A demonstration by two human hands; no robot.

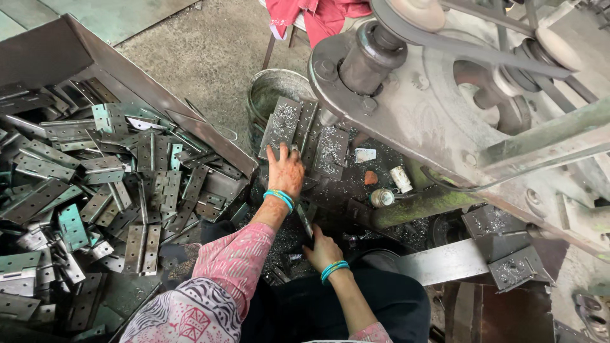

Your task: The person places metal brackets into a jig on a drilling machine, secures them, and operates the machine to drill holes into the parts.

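Note:
My left hand [286, 170] reaches forward and rests on a grey metal hinge plate [279, 126] that lies among several such plates dusted with metal shavings, just below a large machine. My right hand [323, 249] is lower, near my lap, with its fingers closed on a narrow metal hinge [305, 222] that stands on edge. Both wrists wear turquoise bangles. My left sleeve is pink and patterned.
A big metal tray [95, 57] at left holds a heap of hinges [95, 184]. A round metal bucket [273, 89] stands behind the plates. The belt-driven machine [457, 95] fills the upper right. Red cloth [318, 16] hangs at top.

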